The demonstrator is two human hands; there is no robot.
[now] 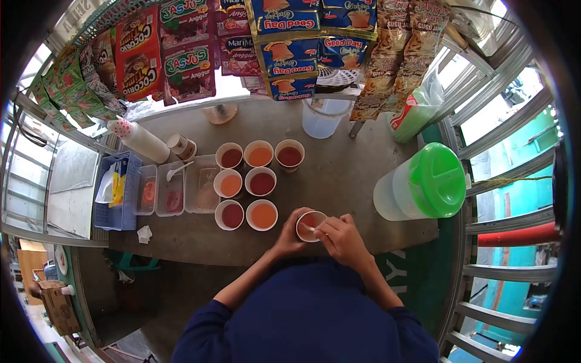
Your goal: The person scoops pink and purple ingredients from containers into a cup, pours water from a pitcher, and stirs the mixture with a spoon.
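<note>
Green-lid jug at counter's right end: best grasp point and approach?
Take the green-lid jug around its translucent body below the lid, coming from its near-left side over bare counter. The wide round lid overhangs, no handle shows, and window bars crowd its right.

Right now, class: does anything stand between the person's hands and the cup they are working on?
Nothing visible does. The left hand already touches the cup, and the right hand holds a small stick in it. The other filled cups stand apart, to the left.

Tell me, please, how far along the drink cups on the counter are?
Seven filled cups of red or orange drink stand grouped on the counter. In hand: the left hand steadies an eighth cup while the right hand works a small stick in it. No empty cups are visible.
</note>
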